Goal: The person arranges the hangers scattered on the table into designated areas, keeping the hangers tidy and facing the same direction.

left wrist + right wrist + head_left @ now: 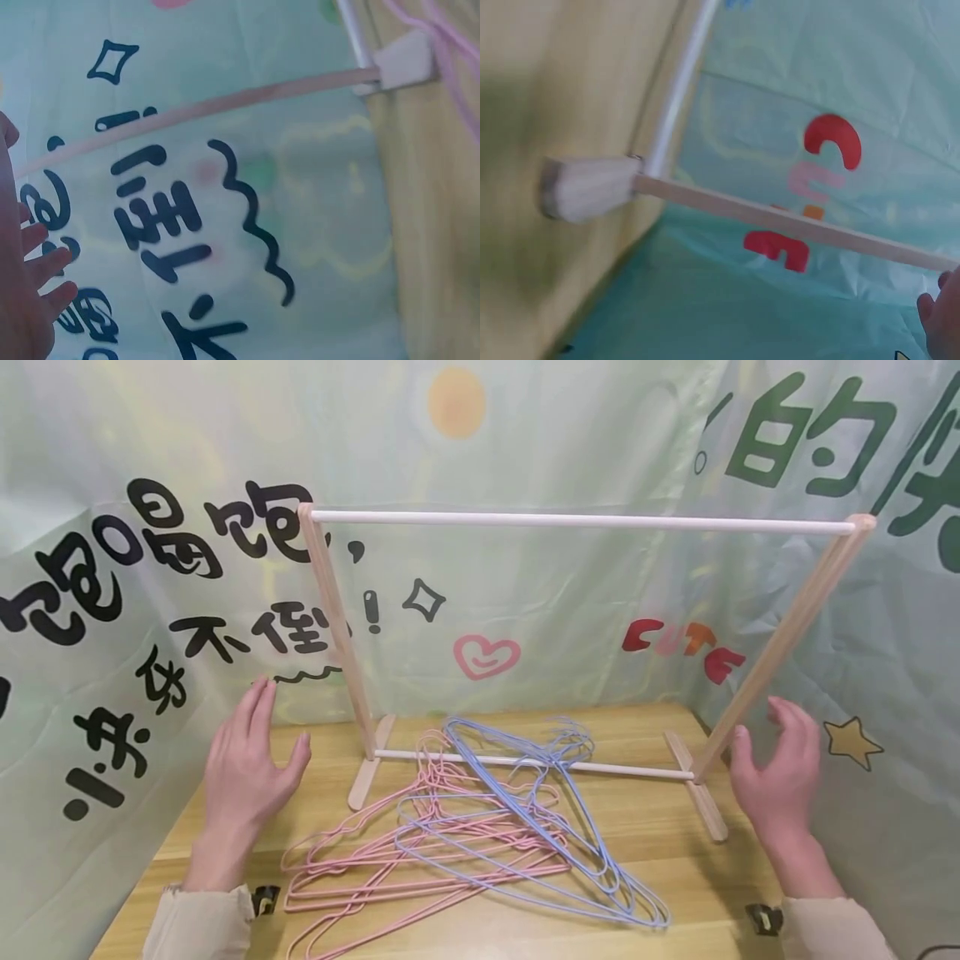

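A rack with a white top bar (577, 520) and wooden posts (335, 610) stands upright on the table. My left hand (251, 768) is held up to the left of the left post, fingers extended and thumb apart, holding nothing. Close beside the right post (783, 643), my right hand (783, 768) has loosely bent fingers and grips nothing; whether it touches the post I cannot tell. Between the hands lies a tangled pile of pink wire hangers (427, 814), with blue wire hangers (551, 760) overlapping it on the right.
The wooden table (637, 827) carries the rack's feet (371, 764) and its lower white bar (630, 769). Printed cloth (585, 635) hangs behind and on both sides. Small black objects (765, 918) sit by the wrists.
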Tool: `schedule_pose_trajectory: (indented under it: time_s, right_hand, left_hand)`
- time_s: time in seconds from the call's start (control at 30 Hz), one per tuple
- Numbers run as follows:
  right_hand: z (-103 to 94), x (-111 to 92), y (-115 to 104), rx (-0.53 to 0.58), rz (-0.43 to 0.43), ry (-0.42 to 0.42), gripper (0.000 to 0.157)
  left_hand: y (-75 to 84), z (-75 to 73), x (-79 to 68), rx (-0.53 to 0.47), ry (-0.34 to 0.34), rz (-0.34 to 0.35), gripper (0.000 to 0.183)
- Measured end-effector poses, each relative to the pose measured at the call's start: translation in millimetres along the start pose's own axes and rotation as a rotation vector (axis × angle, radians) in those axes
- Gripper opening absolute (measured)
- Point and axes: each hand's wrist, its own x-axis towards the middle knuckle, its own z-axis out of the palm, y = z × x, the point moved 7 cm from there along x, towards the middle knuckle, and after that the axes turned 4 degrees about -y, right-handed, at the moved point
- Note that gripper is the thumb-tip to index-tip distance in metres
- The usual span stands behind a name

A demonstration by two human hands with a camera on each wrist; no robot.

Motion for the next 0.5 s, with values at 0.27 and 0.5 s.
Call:
schedule_pose_trajectory:
  time_s: [0.27,0.5]
  right_hand:
    - [0.4,44,7,-0.006,0.001,0.078,0.055]
    - [15.0,67,29,-0.065,-0.038,0.032,0.06]
  left_hand:
    - [14.2,17.6,46.7,-0.01,0.128,0.077,0.075]
    - [19.5,39.3,81.2,0.0,0.201,0.111,0.071]
